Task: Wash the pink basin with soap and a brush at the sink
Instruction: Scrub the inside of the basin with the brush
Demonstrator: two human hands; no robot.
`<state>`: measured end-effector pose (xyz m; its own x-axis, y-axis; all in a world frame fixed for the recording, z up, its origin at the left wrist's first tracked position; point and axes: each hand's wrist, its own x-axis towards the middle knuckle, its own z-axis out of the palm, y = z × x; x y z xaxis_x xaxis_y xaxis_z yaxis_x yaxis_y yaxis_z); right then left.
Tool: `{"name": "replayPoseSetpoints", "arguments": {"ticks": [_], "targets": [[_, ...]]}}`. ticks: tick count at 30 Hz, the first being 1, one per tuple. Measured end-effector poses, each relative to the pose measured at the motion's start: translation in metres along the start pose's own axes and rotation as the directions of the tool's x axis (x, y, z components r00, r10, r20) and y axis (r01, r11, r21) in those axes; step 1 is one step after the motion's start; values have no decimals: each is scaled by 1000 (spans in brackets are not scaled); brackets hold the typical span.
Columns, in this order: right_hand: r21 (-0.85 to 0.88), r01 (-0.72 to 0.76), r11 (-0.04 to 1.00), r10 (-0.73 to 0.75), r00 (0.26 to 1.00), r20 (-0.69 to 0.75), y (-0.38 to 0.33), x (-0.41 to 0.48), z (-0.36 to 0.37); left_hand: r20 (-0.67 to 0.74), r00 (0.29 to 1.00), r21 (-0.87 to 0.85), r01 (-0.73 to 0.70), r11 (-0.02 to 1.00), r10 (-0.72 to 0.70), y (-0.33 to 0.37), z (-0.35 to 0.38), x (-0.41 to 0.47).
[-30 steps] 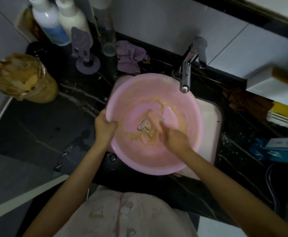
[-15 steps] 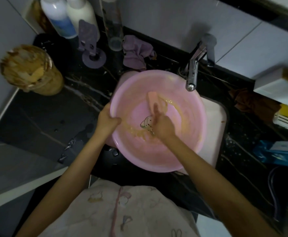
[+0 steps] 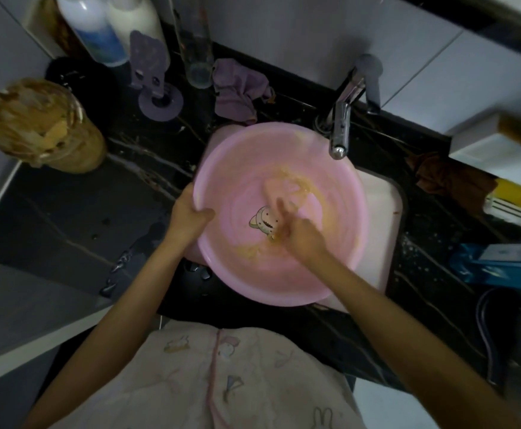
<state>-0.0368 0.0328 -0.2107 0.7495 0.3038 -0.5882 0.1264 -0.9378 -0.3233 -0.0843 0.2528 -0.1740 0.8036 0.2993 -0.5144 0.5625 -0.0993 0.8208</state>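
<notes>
The pink basin (image 3: pixel 330 274) rests in the white sink (image 3: pixel 383 212) below the chrome tap (image 3: pixel 341 131). Yellowish suds smear its floor around a small cartoon print. My left hand (image 3: pixel 188 218) grips the basin's left rim, thumb inside. My right hand (image 3: pixel 299 233) is inside the basin, closed on a pale pink brush (image 3: pixel 273 188) whose head points toward the far wall. The brush is blurred and partly hidden by my fingers.
A black marble counter (image 3: pixel 67 218) surrounds the sink. On it stand a wooden container (image 3: pixel 42 128), bottles (image 3: pixel 98 29), a purple holder (image 3: pixel 154 88), a purple cloth (image 3: pixel 237 88), a brown cloth (image 3: pixel 445 178) and a blue packet (image 3: pixel 500 264). A white shelf (image 3: pixel 494 150) juts at right.
My right hand has swept the brush around the basin floor, from the middle up toward the far side. My left hand has kept its hold on the rim.
</notes>
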Motion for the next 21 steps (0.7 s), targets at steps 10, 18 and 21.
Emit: {"name": "replayPoseSetpoints", "arguments": {"ticks": [10,18,21], "targets": [[-224,-95,970,87,995,-44,16,-8,-26,-9,1000,-20,7,1000,-7,0,2,3],[-18,-473,881,474,880,20,-28,-37,9,-83,996,12,-30,999,31,2,7,-1],[80,-225,971,221,974,57,-60,-42,24,-109,993,51,-44,998,49,4,6,-3]]}}
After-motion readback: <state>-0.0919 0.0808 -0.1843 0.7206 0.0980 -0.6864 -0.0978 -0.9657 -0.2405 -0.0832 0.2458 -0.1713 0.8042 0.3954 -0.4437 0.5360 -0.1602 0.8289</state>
